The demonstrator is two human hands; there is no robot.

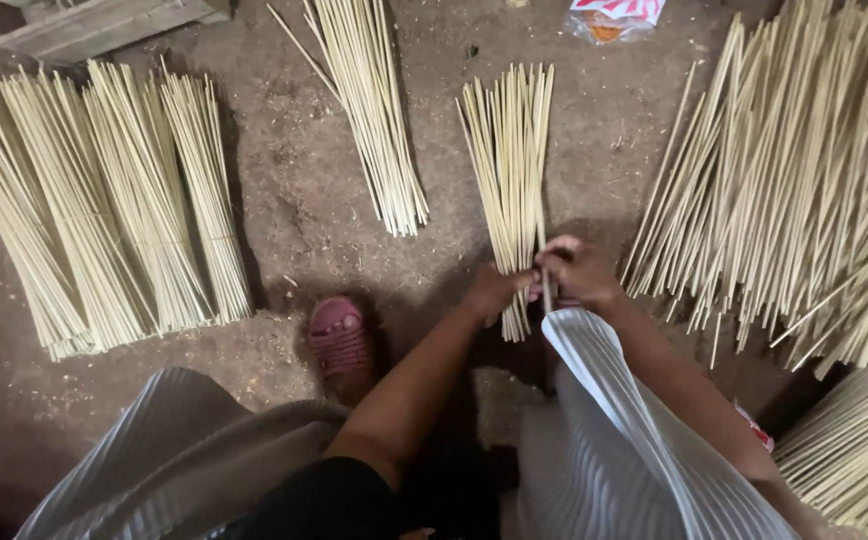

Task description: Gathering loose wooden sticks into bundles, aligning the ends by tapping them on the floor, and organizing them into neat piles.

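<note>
1. Packed dirt floor [294, 200], brown and scattered with pale shavings, fills the view; everything lies straight on it.
2. At the right, a big loose heap of sticks [804, 170] fans out, thin, straight and straw-coloured, crowding the space just beside the right hand [576, 270].
3. At the left, four tied bundles [104, 200] lie side by side, well apart from the hands.
4. Top centre, a loose sheaf [369, 110] slants down toward the right.
5. Between sheaf and heap lies the bundle of sticks [509, 180] being handled: long axis running away from the person, far ends fanned toward the top, near ends gathered at the hands.
6. Pleated pale skirt cloth [634, 450] covers both knees, and a foot in a pink sandal [339, 340] rests to the left of the hands.
7. Left hand [494, 290] is closed around the bundle's near end.
8. Right hand is closed too, pinching the same end from the other side; the hands touch.
</note>
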